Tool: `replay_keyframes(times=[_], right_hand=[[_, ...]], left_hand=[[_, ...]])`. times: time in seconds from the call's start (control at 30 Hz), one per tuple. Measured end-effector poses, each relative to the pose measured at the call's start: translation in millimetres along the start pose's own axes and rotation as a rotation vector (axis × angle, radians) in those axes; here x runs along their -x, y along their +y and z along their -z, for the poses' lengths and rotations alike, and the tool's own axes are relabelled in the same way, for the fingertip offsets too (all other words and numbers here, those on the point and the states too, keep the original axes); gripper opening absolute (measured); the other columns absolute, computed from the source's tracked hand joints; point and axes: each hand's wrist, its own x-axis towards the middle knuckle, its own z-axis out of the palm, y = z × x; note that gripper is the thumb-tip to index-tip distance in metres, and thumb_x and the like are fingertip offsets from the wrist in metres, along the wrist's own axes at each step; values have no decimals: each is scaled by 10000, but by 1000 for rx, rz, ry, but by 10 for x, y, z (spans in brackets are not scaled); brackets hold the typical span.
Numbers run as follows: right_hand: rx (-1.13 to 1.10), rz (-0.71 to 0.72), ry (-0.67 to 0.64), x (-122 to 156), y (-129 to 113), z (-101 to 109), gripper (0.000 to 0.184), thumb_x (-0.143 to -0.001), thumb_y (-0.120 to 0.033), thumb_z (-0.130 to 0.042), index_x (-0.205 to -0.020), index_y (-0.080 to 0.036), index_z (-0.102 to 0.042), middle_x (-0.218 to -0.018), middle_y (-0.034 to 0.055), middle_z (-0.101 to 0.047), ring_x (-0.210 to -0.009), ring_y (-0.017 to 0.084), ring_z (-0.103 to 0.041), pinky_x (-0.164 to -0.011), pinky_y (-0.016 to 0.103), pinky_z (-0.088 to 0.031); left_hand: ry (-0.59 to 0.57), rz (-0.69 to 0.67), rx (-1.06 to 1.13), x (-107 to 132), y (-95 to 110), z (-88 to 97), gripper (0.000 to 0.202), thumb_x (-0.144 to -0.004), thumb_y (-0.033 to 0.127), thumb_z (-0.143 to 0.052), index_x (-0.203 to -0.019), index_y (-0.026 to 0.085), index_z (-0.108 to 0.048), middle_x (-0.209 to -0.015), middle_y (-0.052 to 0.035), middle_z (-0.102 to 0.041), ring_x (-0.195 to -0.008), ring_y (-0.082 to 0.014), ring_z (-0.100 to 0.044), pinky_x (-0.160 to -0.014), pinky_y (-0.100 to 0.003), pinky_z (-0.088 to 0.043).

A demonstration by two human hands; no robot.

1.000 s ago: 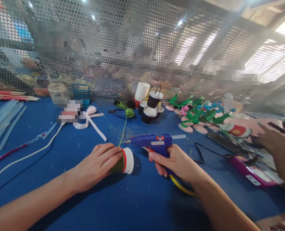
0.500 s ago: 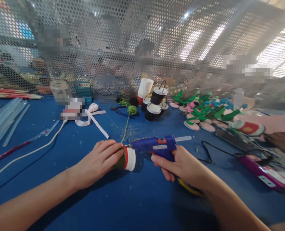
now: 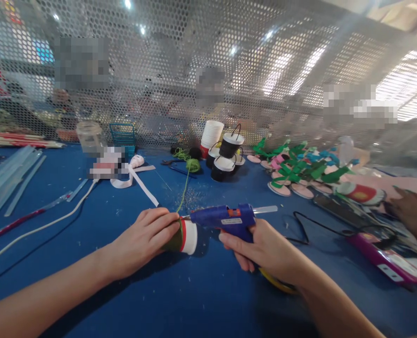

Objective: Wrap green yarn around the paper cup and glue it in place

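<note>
My left hand (image 3: 148, 237) stays clamped over the cup (image 3: 189, 237), which lies on its side on the blue table (image 3: 194, 300), white end toward 3 o'clock. My right hand (image 3: 264, 246) is wrapped tight round the glue gun (image 3: 225, 218). A second ago its nozzle hung clear of the cup; now it meets the red band, coming in from 3 o'clock. Green yarn (image 3: 183, 192) runs off toward 12 o'clock. A co-worker's hand (image 3: 412, 213) sits far out at 3 o'clock.
</note>
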Motion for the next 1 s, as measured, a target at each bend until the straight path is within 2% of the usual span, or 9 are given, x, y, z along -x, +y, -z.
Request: replay_keyframes(times=[0.27, 0.47, 0.67, 0.83, 1.0], right_hand=[[6, -13, -19, 45, -41, 15, 465, -750, -534, -470, -446, -182, -467, -357, -12, -478, -341, 79, -428, -375, 189, -370], [39, -16, 6, 85, -66, 19, 419, -748, -518, -476, -482, -195, -479, -362, -21, -492, -336, 93, -436, -374, 198, -361], [121, -54, 7, 109, -131, 32, 441, -741, -498, -483, -413, -207, -431, -354, -9, -487, -349, 101, -454, -399, 207, -379], [106, -49, 3, 128, -129, 29, 342, -741, -487, -486, -551, -203, -502, -370, -31, -491, -351, 103, -457, -395, 207, -380], [120, -65, -6, 158, -150, 37, 336, -737, -491, -484, -559, -207, -500, -366, -32, -487, -354, 107, -459, -398, 210, -384]], left_hand=[[29, -9, 14, -38, 25, 34, 321, -808, 113, -498, -1115, 78, -410, -1112, -150, -548, -1023, -264, -438, -793, -376, -409], [29, 20, 59, -17, 17, 4, 384, -806, 116, -496, -1170, 132, -374, -1139, -139, -530, -1062, -256, -436, -834, -386, -391], [6, 31, 84, -16, 7, 1, 424, -794, 122, -518, -1184, 141, -352, -1139, -141, -523, -1060, -260, -436, -835, -389, -392], [8, 31, 94, -26, 1, 4, 444, -760, 120, -571, -1151, 110, -360, -1140, -146, -512, -1048, -264, -413, -829, -384, -397], [12, 40, 106, -24, 12, 11, 510, -707, 85, -626, -1142, 102, -359, -1143, -148, -504, -1046, -265, -403, -838, -388, -390]])
